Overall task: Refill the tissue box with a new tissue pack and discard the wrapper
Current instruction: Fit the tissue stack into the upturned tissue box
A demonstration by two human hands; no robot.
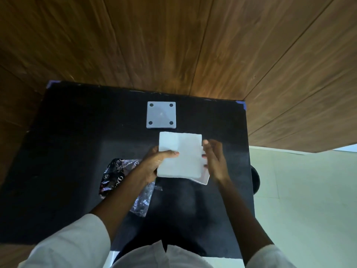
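A white stack of tissues [183, 155] is held above the black table [67, 151]. My left hand [156, 161] grips its left edge, thumb on top. My right hand [214, 159] is against its right edge, fingers apart; whether it grips is unclear. A thin white corner of the tissue box [204, 180] shows under the stack at the lower right. A grey square panel with four dark holes [161, 115], likely the box's lid or base, lies flat farther back. The crumpled black-and-clear plastic wrapper [116, 175] lies on the table under my left forearm.
Wood-panelled walls [173, 45] rise behind and to the right of the table. Blue tape marks the table's far corners [242, 104]. A pale floor [309, 200] and a dark round object [256, 178] lie off the table's right edge.
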